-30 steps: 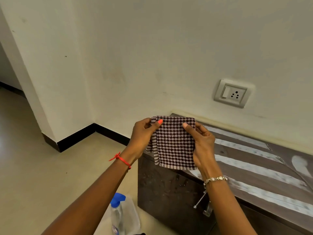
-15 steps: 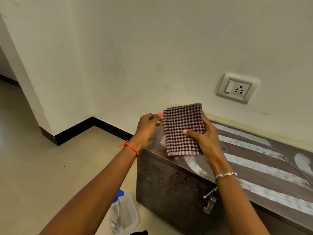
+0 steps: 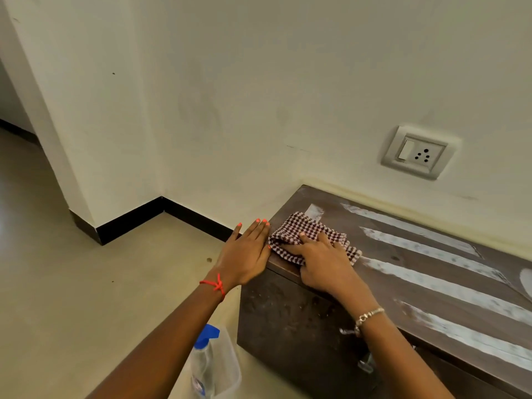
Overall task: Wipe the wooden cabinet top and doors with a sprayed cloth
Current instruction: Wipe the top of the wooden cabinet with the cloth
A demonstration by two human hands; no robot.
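A dark wooden cabinet [image 3: 426, 277] stands against the wall, its top crossed by pale dusty streaks. A brown-and-white checked cloth [image 3: 305, 230] lies bunched on the top's near left corner. My right hand [image 3: 319, 262] presses down on the cloth with spread fingers. My left hand [image 3: 247, 254] rests flat with straight fingers against the cabinet's left edge, beside the cloth. The cabinet front [image 3: 293, 323] below shows dusty specks.
A clear spray bottle with a blue top [image 3: 205, 361] stands in a clear plastic container [image 3: 227, 367] on the floor by the cabinet's left front corner. A wall socket [image 3: 417, 152] sits above the cabinet. A metal handle [image 3: 365, 362] hangs on the front.
The cloth was held up in both hands; now it lies on the cabinet top under my right hand. My left hand has let go and lies flat at the cabinet's edge.
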